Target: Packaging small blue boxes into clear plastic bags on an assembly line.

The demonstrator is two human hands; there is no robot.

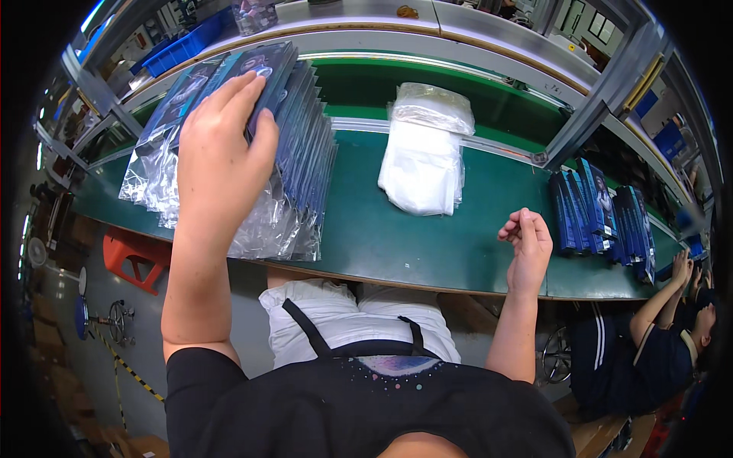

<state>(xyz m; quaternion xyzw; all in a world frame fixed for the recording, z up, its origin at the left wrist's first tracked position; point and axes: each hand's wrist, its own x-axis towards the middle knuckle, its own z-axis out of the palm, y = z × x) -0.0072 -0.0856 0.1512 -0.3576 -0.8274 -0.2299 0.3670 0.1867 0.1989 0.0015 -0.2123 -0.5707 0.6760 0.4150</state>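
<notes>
My left hand lies on top of a tall stack of blue boxes in clear plastic bags, at the left of the green table. Its fingers are stretched out and the thumb stands apart; it rests on the top package without gripping. My right hand hovers over the table's front edge at the right, fingers curled in toward the thumb, with nothing visible in them. Right of it stand several unbagged blue boxes in a row. Between my hands, toward the back, lies a pile of clear plastic bags.
A metal-framed shelf runs along the back, with a blue bin on it. A metal post rises at the right. An orange stool stands on the floor at left. Another person sits at far right, hands at the table.
</notes>
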